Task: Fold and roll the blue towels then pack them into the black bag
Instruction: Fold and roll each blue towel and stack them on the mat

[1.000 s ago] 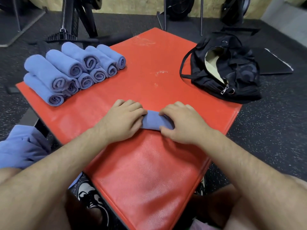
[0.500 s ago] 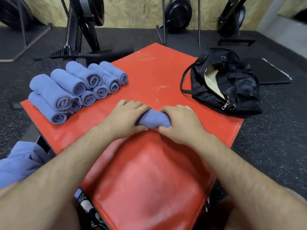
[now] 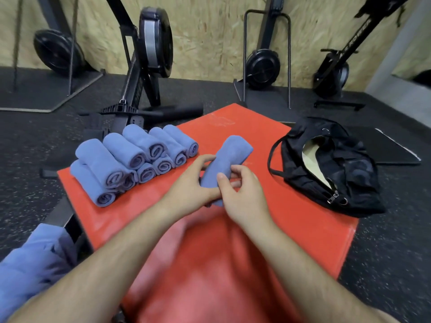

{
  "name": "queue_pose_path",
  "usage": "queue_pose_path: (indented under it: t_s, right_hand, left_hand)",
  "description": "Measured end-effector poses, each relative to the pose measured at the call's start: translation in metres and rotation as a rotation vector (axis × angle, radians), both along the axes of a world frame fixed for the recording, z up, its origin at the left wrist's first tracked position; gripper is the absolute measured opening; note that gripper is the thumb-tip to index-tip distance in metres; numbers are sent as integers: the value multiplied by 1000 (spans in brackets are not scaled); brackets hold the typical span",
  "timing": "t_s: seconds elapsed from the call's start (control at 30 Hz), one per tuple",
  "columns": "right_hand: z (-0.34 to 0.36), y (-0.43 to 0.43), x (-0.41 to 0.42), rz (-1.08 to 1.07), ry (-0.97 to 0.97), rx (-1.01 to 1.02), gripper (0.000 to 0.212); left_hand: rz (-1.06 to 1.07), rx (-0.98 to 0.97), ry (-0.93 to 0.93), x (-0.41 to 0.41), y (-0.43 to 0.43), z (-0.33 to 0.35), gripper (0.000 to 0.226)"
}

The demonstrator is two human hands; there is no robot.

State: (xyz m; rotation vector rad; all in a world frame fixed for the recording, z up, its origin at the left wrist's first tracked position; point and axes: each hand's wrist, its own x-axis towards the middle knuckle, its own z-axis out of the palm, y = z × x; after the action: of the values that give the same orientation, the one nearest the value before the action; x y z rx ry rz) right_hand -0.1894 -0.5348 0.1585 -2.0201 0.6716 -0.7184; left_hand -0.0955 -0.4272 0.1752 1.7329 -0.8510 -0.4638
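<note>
A freshly rolled blue towel [image 3: 227, 159] is lifted off the red mat [image 3: 279, 220], its far end pointing away and to the right. My left hand [image 3: 193, 185] grips its lower end from the left. My right hand [image 3: 242, 192] pinches the same end from the right, thumb on top. A stack of several rolled blue towels [image 3: 130, 159] lies on the mat's left corner. The black bag [image 3: 326, 169] sits at the mat's right edge, its zip open and a pale lining showing.
A heap of unrolled blue towels [image 3: 30, 264] lies at lower left, off the mat. Rowing machines [image 3: 149, 50] and metal stands [image 3: 265, 59] stand on the dark rubber floor behind the mat. A flat dark pad [image 3: 391, 150] lies behind the bag.
The towel was pressed under both hands on the mat; now both hands have lifted it and turned it end-on. The camera has tilted up, showing more of the room.
</note>
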Motion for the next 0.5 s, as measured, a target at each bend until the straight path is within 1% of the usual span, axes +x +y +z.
queue_pose_path:
  t_s: [0.07, 0.1, 0.2, 0.27, 0.33, 0.37, 0.43, 0.5]
  right_hand:
    - [5, 1, 12, -8, 18, 50, 49]
    - [10, 2, 20, -2, 29, 58, 49]
    - [29, 0, 44, 46, 63, 60, 36]
    - [44, 0, 62, 98, 114, 45, 39]
    - [56, 1, 83, 141, 154, 7, 45]
    - [59, 1, 94, 154, 170, -7, 45]
    - [64, -2, 116, 176, 204, -8, 37]
    - [63, -8, 140, 219, 210, 23, 31]
  left_hand:
    - [-8, -44, 91, 9, 5, 3, 70]
    - [5, -54, 102, 15, 7, 5, 71]
    - [50, -83, 124, 36, 12, 6, 75]
    - [58, -124, 120, 51, 15, 3, 76]
    - [90, -143, 56, 67, 18, 1, 74]
    - [119, -141, 19, 75, 19, 1, 71]
    - [191, -101, -79, 91, 23, 2, 66]
    - [267, -13, -259, 108, 27, 1, 66]
